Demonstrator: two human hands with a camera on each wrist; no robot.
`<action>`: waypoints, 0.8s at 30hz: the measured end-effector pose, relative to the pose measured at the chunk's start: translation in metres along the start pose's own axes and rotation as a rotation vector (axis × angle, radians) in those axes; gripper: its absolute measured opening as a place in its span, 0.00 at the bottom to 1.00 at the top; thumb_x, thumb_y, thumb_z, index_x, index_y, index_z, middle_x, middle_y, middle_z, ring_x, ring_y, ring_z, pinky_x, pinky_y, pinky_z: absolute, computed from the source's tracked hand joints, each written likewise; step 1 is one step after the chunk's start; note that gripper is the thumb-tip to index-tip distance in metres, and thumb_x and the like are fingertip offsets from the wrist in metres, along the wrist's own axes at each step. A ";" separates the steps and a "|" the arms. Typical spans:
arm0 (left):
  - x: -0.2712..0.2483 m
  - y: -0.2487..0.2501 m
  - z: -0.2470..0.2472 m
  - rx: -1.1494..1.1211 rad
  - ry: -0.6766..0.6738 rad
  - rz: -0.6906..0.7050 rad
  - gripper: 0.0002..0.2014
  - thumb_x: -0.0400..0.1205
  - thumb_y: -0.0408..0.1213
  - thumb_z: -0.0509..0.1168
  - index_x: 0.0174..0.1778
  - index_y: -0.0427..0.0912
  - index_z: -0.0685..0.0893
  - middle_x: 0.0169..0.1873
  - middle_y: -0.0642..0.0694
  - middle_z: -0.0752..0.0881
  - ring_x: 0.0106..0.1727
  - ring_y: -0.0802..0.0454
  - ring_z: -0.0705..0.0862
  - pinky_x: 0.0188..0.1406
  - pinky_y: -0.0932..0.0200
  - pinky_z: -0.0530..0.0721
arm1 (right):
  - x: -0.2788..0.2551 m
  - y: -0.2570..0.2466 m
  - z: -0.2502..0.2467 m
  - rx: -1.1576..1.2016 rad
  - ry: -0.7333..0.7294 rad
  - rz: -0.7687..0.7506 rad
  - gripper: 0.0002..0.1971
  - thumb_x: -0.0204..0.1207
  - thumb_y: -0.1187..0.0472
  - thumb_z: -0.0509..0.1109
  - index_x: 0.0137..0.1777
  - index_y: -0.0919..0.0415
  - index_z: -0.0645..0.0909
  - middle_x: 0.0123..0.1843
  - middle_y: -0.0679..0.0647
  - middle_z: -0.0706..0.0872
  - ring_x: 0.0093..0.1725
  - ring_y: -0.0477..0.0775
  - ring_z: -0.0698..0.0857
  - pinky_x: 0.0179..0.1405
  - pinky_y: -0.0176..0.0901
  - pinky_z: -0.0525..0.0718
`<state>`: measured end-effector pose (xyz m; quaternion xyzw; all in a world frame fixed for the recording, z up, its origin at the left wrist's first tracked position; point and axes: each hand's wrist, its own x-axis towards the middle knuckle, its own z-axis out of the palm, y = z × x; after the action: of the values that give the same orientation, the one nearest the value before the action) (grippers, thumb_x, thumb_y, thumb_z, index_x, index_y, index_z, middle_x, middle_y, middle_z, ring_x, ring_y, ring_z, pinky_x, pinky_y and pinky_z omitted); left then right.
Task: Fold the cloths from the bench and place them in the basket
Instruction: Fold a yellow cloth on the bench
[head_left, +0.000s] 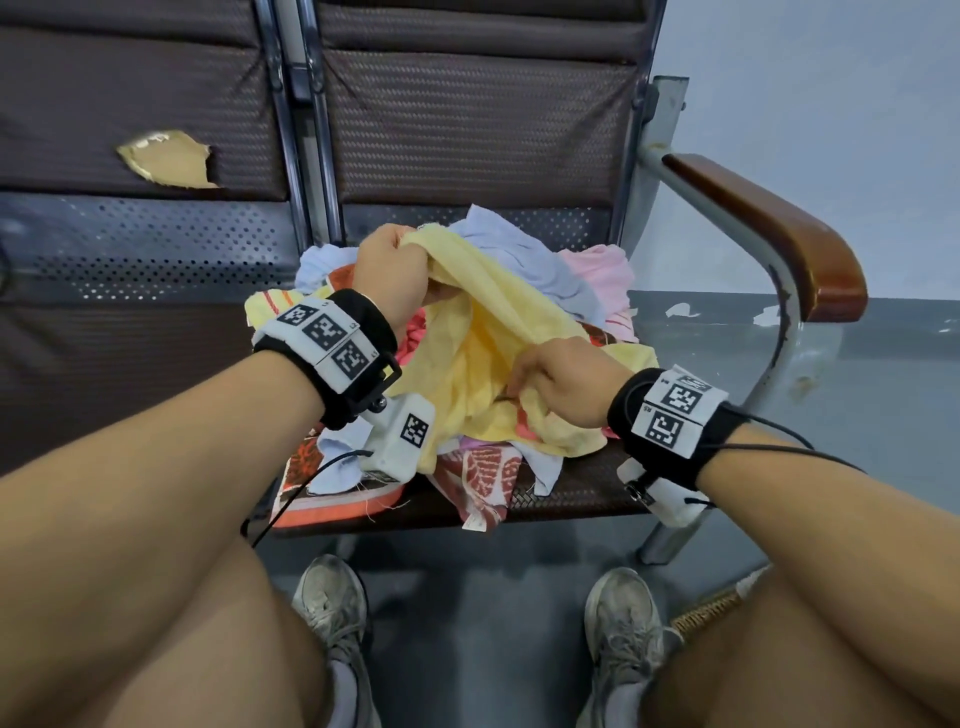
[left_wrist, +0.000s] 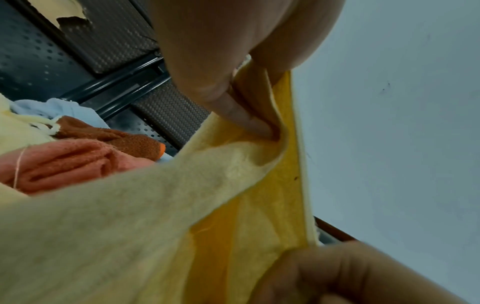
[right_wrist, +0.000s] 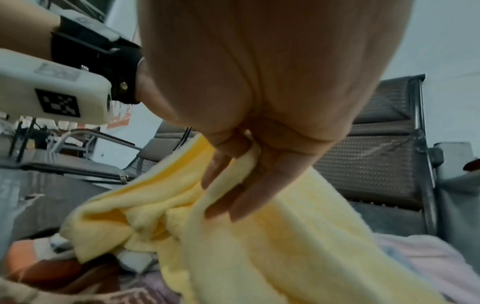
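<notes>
Towel (head_left: 498, 332) hangs aslant over the pile (head_left: 597, 270) on the counter (head_left: 571, 493), its long edge running from my left grip (head_left: 397, 270), pinching the far corner, to my right grip (head_left: 566, 384), pinching the nearer edge.

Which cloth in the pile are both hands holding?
The yellow cloth. The left hand and right hand each grip it, lifting it above the blue, pink and patterned cloths lying loose beneath.
</notes>
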<state>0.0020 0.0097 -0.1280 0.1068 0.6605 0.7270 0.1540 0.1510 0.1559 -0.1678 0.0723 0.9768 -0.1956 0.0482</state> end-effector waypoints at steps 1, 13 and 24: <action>-0.003 0.001 0.002 -0.052 -0.023 -0.007 0.10 0.84 0.23 0.56 0.57 0.29 0.81 0.50 0.32 0.88 0.51 0.39 0.90 0.38 0.52 0.91 | 0.002 -0.003 0.000 0.039 0.042 -0.009 0.21 0.80 0.70 0.56 0.55 0.51 0.89 0.55 0.47 0.90 0.48 0.49 0.84 0.55 0.38 0.78; -0.004 0.010 0.003 -0.216 -0.078 -0.064 0.12 0.86 0.21 0.56 0.61 0.32 0.81 0.49 0.35 0.88 0.47 0.43 0.89 0.43 0.56 0.91 | 0.034 -0.035 0.009 0.423 0.227 0.156 0.27 0.89 0.49 0.53 0.36 0.67 0.80 0.40 0.68 0.88 0.44 0.66 0.87 0.56 0.63 0.84; 0.012 0.007 -0.028 0.081 0.115 0.036 0.18 0.83 0.21 0.52 0.55 0.35 0.87 0.30 0.39 0.84 0.20 0.51 0.84 0.21 0.63 0.82 | 0.024 -0.002 -0.035 -0.106 0.383 0.051 0.16 0.79 0.59 0.64 0.28 0.61 0.74 0.25 0.53 0.72 0.33 0.61 0.75 0.35 0.53 0.76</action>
<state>-0.0195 -0.0128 -0.1249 0.0832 0.6953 0.7071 0.0982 0.1244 0.1711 -0.1376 0.1302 0.9749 -0.1252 -0.1298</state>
